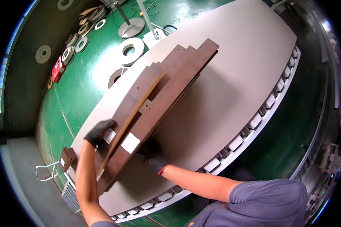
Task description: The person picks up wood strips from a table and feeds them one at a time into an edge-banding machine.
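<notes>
Several long brown boards (170,90) of differing lengths are bundled side by side, slanting across a large pale panel (254,34). White labels (130,143) are stuck on them near my hands, and one board shows a yellowish-brown edge. My left hand (98,133), in a black glove, is closed on the outer left side of the bundle near its close end. On the other side, my right hand (154,156), gloved in black with a red cuff, reaches against the lower edge of the boards. Shadow and the boards hide its fingers.
White rollers (235,144) line the near edge beneath the pale panel. Rolls of edge banding (132,52) lie on the green floor (79,113) beyond, beside a round metal stand base (131,28). A brown block (67,159) and a white tubular frame (45,173) are at the left.
</notes>
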Available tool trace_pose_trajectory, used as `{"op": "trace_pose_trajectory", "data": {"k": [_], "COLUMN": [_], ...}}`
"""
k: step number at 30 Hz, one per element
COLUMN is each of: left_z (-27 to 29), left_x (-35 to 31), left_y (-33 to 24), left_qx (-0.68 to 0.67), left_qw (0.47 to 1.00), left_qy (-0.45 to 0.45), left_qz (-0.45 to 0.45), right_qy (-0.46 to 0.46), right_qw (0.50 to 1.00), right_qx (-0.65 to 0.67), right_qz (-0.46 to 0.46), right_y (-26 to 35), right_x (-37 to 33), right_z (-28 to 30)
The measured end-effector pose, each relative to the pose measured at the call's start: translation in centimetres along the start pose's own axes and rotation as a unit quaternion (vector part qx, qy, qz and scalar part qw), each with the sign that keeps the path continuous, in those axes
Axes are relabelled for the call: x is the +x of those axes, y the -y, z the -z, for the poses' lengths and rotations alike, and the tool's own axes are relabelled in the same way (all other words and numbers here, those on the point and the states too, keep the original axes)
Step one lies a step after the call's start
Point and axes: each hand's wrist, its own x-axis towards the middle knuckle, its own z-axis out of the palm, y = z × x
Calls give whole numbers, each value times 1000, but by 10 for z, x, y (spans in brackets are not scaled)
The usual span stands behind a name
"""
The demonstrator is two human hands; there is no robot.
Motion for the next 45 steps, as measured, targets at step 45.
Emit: {"op": "trace_pose_trajectory", "data": {"k": [45], "left_z": [-253], "left_x": [399], "left_y": [-663], "left_qx": [289], "left_qw": [877], "left_qy": [-220], "left_qz": [-315], "right_qy": [-350], "right_qw": [820], "right_qx": [-409], "right_qz": [196], "right_y": [113], "right_x": [410], "right_z": [699]}}
